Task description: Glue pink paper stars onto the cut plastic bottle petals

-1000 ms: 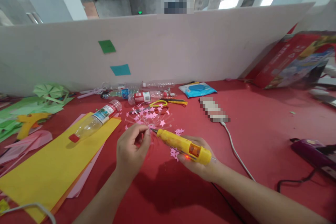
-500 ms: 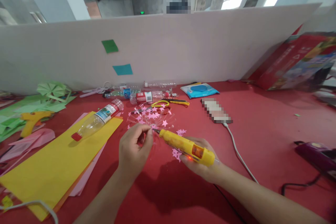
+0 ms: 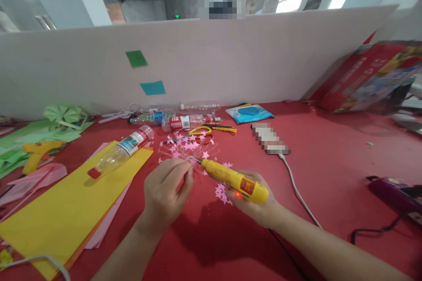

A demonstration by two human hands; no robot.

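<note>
My right hand point(image 3: 252, 197) is wrapped round a yellow hot glue gun point(image 3: 227, 178), its small orange light lit. The gun's metal nozzle points left, close to the fingertips of my left hand point(image 3: 168, 191). Thumb and forefinger of that hand are pinched on what looks like a clear plastic strip point(image 3: 189, 158), mostly hidden by the fingers. Beyond them lies a spread of thin clear plastic strips dotted with pink stars point(image 3: 190, 145). More loose pink stars point(image 3: 223, 193) lie under the glue gun, beside my right fingers.
Yellow-handled scissors point(image 3: 201, 131) and several plastic bottles point(image 3: 180, 122) lie at the back. Another bottle point(image 3: 120, 151) rests on yellow paper point(image 3: 75, 208) to the left. A wipes pack point(image 3: 249, 113), a phone with white cable point(image 3: 298, 189) and a purple tool point(image 3: 394, 195) are rightward.
My left hand has shifted slightly left and down, and a pale curved strip now shows at its fingertips. The glue gun stays almost where it was.
</note>
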